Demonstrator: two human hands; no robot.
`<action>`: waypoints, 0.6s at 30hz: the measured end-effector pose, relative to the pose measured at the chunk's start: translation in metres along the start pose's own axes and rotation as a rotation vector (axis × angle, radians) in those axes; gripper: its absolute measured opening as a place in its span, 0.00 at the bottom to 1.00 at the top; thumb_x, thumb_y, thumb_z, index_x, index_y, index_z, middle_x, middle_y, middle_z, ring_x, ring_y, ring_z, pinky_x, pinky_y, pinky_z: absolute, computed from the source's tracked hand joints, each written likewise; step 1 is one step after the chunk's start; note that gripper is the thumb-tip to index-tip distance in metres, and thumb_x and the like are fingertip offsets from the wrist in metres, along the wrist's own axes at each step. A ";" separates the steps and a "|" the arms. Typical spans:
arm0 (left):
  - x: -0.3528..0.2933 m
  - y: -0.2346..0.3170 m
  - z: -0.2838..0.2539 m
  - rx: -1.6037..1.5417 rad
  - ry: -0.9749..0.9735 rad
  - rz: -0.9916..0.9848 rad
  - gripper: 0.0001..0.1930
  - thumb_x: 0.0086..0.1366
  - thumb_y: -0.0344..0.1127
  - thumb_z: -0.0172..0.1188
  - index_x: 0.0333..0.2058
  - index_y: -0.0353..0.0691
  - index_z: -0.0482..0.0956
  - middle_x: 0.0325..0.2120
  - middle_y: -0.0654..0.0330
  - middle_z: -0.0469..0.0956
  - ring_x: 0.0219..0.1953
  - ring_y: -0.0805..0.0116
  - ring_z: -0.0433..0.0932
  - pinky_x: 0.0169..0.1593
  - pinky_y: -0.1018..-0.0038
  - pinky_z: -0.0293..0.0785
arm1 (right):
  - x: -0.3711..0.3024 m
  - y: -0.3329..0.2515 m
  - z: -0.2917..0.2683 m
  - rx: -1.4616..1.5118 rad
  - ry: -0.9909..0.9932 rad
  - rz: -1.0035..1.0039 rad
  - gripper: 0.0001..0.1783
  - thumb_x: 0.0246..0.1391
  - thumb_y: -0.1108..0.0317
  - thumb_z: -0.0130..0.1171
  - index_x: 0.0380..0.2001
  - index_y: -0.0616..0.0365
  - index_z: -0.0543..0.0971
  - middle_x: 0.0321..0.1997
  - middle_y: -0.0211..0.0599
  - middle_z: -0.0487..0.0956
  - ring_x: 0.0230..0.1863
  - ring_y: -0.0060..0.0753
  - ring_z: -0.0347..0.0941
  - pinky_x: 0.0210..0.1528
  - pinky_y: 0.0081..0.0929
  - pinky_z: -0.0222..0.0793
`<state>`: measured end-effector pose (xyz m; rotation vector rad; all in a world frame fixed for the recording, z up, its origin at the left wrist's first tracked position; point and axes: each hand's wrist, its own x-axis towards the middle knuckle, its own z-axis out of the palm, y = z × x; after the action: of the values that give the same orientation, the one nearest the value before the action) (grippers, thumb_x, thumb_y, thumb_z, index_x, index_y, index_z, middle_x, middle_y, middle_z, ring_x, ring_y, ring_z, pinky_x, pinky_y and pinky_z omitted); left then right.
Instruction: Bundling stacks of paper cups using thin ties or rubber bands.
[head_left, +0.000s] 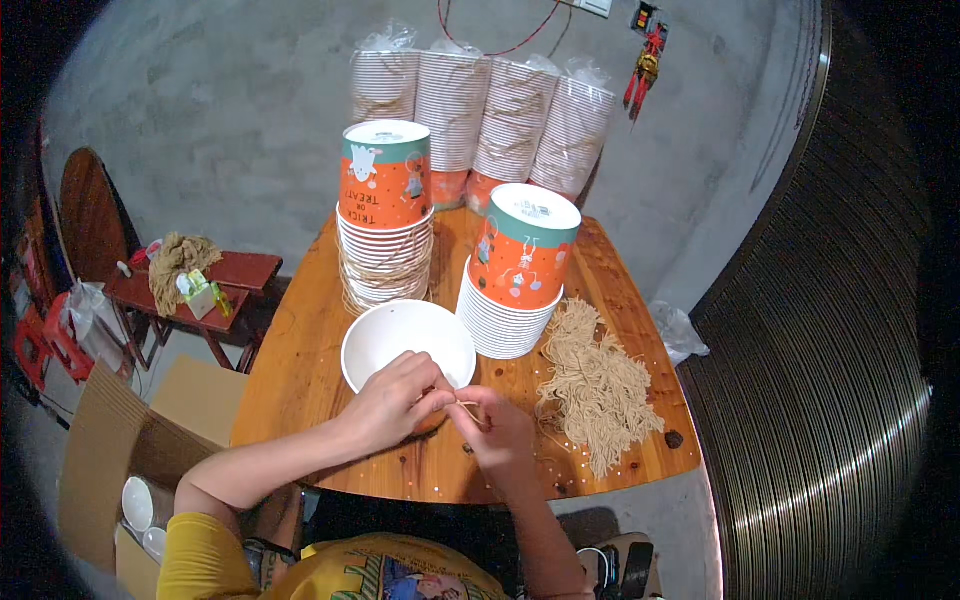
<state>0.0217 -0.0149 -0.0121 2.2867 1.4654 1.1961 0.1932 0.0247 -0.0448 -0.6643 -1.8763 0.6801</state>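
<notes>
Paper bowl [400, 340], white inside, upright and open-mouthed on the round wooden table [300, 370], near its front edge. Left hand [395, 400] rests over the bowl's near rim, fingers drawn together and pinching one end of a thin tan string [466, 404]. Right hand [500, 432], just beside it and touching at the fingertips, pinches the same string. Loose heap of tan strings [595, 385] lies on the table to the right of the hands. Two stacks of orange-and-teal printed paper bowls, upside down: one [386, 215] directly behind the white bowl, one [515, 270] to its right (both close to it). Four plastic-wrapped sleeves of bowls [480, 115] stand at the table's far edge. Cardboard box [110, 440] on the floor at left.
</notes>
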 end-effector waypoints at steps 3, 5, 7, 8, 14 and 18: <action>0.000 0.001 0.000 -0.007 0.000 0.010 0.09 0.57 0.33 0.61 0.28 0.35 0.70 0.27 0.55 0.69 0.33 0.55 0.69 0.37 0.64 0.67 | 0.001 0.001 -0.001 -0.024 0.018 -0.054 0.11 0.46 0.73 0.66 0.33 0.54 0.76 0.13 0.25 0.61 0.15 0.15 0.55 0.17 0.20 0.52; 0.000 0.001 0.000 0.025 -0.006 0.023 0.09 0.57 0.33 0.60 0.27 0.35 0.70 0.26 0.54 0.69 0.33 0.55 0.69 0.37 0.64 0.67 | 0.002 0.001 -0.002 -0.045 0.013 -0.074 0.10 0.46 0.74 0.66 0.32 0.54 0.75 0.13 0.26 0.62 0.14 0.17 0.56 0.16 0.21 0.53; 0.000 0.001 0.000 0.032 -0.006 0.042 0.09 0.57 0.33 0.60 0.27 0.36 0.69 0.26 0.54 0.69 0.32 0.55 0.69 0.37 0.64 0.67 | 0.003 -0.002 -0.005 -0.036 0.016 -0.096 0.10 0.45 0.74 0.65 0.30 0.54 0.74 0.13 0.28 0.64 0.13 0.20 0.59 0.17 0.23 0.55; -0.001 0.002 -0.001 0.040 -0.005 0.062 0.09 0.58 0.33 0.60 0.27 0.36 0.69 0.26 0.54 0.68 0.32 0.55 0.69 0.37 0.64 0.67 | 0.002 -0.002 -0.006 -0.037 0.016 -0.096 0.10 0.45 0.74 0.65 0.30 0.54 0.74 0.13 0.28 0.64 0.13 0.20 0.59 0.17 0.23 0.55; -0.002 0.002 -0.001 0.075 -0.041 0.091 0.08 0.58 0.32 0.58 0.28 0.37 0.69 0.26 0.54 0.68 0.32 0.54 0.68 0.37 0.63 0.66 | -0.005 -0.013 -0.012 -0.121 -0.024 0.034 0.09 0.44 0.73 0.62 0.30 0.55 0.74 0.17 0.33 0.71 0.17 0.25 0.68 0.21 0.25 0.64; -0.001 0.010 -0.004 0.186 -0.017 0.160 0.07 0.59 0.32 0.57 0.29 0.37 0.69 0.26 0.54 0.68 0.32 0.54 0.68 0.37 0.63 0.66 | -0.013 -0.017 -0.011 -0.159 -0.057 0.178 0.08 0.45 0.73 0.61 0.31 0.56 0.74 0.20 0.35 0.74 0.20 0.25 0.72 0.25 0.25 0.68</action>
<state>0.0253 -0.0214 -0.0045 2.5737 1.4680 1.1198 0.2058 0.0054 -0.0370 -0.9313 -1.9535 0.6737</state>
